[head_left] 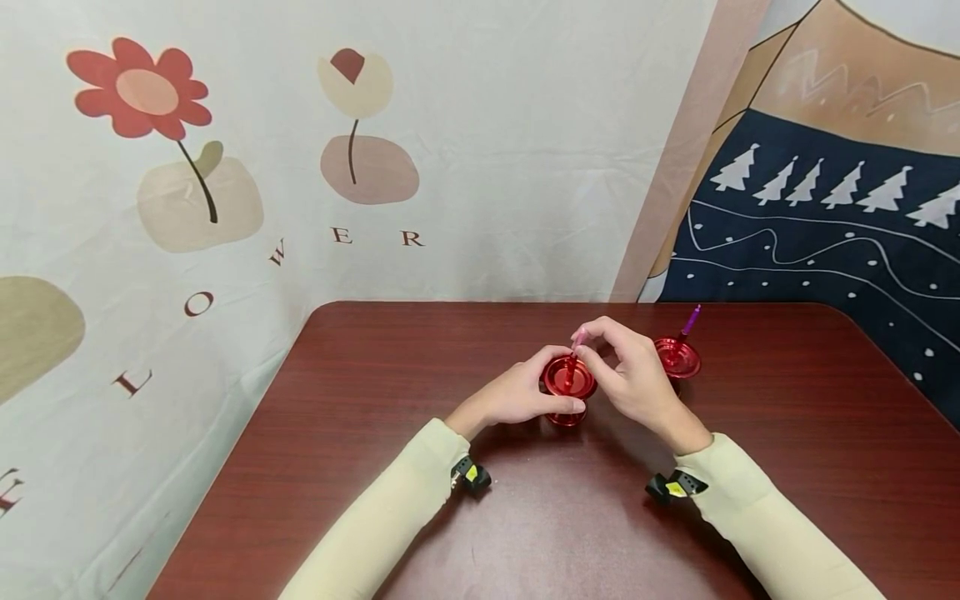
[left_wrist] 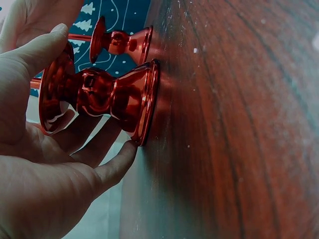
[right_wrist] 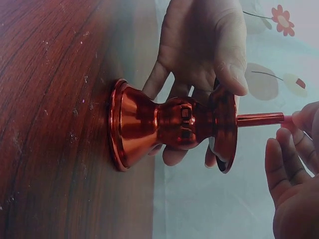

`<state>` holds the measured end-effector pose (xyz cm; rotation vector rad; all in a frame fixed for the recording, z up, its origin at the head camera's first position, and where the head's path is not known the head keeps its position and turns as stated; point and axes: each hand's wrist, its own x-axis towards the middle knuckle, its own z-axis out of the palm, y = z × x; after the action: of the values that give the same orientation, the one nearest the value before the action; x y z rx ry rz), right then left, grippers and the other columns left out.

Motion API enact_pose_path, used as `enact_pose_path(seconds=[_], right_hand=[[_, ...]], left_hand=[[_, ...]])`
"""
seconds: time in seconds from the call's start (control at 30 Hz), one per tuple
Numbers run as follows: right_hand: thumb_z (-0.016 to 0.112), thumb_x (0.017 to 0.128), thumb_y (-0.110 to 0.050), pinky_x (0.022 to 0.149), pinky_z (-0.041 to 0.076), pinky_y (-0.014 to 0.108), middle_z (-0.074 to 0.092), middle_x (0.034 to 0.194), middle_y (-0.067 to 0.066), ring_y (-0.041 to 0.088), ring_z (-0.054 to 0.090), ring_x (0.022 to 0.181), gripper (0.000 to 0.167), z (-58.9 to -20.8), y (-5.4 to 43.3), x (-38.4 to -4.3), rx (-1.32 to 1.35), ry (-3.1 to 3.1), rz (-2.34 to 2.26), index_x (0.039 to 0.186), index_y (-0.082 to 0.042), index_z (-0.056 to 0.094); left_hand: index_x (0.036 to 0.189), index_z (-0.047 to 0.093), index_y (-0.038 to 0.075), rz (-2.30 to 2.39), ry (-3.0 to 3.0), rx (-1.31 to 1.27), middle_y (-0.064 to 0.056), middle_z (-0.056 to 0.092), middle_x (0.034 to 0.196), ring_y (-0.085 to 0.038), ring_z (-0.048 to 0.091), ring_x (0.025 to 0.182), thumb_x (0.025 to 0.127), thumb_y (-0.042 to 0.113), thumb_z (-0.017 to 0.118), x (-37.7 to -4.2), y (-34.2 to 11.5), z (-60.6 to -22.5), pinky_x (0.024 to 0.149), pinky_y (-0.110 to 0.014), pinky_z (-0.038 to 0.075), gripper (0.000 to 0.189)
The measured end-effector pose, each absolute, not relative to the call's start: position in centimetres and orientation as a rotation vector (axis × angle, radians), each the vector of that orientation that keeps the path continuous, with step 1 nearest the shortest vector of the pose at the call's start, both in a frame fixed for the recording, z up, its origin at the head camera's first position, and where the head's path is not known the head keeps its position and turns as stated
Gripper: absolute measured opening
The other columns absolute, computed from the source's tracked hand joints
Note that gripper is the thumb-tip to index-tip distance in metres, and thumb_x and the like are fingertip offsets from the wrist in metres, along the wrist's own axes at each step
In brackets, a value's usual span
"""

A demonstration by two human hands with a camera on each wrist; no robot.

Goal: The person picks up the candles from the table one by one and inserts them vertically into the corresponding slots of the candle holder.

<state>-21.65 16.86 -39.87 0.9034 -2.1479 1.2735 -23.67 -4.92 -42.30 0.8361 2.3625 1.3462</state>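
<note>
A shiny red metal candle holder (right_wrist: 184, 122) stands upright on the table, with a dished top, a rounded middle and a flared foot. My left hand (head_left: 517, 393) holds it from the left, thumb at the dish rim and fingers curled behind the body. Above the dish, my right hand (head_left: 633, 379) pinches a small pink candle (head_left: 581, 337) between thumb and fingertips. The candle's lower end meets the top of the holder's thin tube (right_wrist: 261, 119); how deep it sits cannot be seen. Right of that hand stands a second red candle holder (head_left: 677, 358) bearing a purple candle (head_left: 692, 320).
The dark red wooden table (head_left: 360, 467) reaches back to a pale cloth backdrop (head_left: 510, 167) with printed flowers and letters. A navy cloth (head_left: 817, 225) with white trees hangs at the right. The second holder stands close behind the right hand.
</note>
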Motion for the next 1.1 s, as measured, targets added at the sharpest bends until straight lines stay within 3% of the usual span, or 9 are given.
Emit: enact_pose_path(seconds=[0.53, 0.8, 1.1], right_hand=[[0.077, 0.095, 0.011, 0.07, 0.06, 0.021, 0.075, 0.101, 0.01, 0.015, 0.066, 0.084, 0.025, -39.85, 16.76, -21.6, 0.893, -2.184, 1.231, 0.111, -0.007, 0.073], [0.078, 0.098, 0.006, 0.066, 0.059, 0.027, 0.072, 0.103, -0.002, 0.014, 0.062, 0.085, 0.019, -40.0, 16.97, -21.78, 0.912, -2.217, 1.229, 0.108, -0.009, 0.073], [0.078, 0.098, 0.004, 0.068, 0.057, 0.026, 0.07, 0.102, -0.003, 0.014, 0.065, 0.087, 0.017, -40.17, 17.55, -22.17, 0.981, -2.262, 1.251, 0.109, -0.009, 0.074]], left_hand=[[0.157, 0.05, 0.014, 1.361, 2.343, 0.839, 0.0, 0.07, 0.129, -0.009, 0.068, 0.112, 0.094, 0.033, 0.089, -23.89, -4.9, -42.44, 0.098, -0.027, 0.056, 0.077], [0.157, 0.05, 0.014, 1.363, 2.349, 0.84, 0.0, 0.071, 0.128, -0.008, 0.068, 0.11, 0.094, 0.034, 0.089, -23.88, -4.87, -42.53, 0.096, -0.026, 0.057, 0.076], [0.161, 0.048, 0.014, 1.333, 2.366, 0.83, -0.001, 0.07, 0.132, -0.009, 0.068, 0.113, 0.095, 0.037, 0.088, -24.0, -4.98, -42.58, 0.099, -0.028, 0.055, 0.08]])
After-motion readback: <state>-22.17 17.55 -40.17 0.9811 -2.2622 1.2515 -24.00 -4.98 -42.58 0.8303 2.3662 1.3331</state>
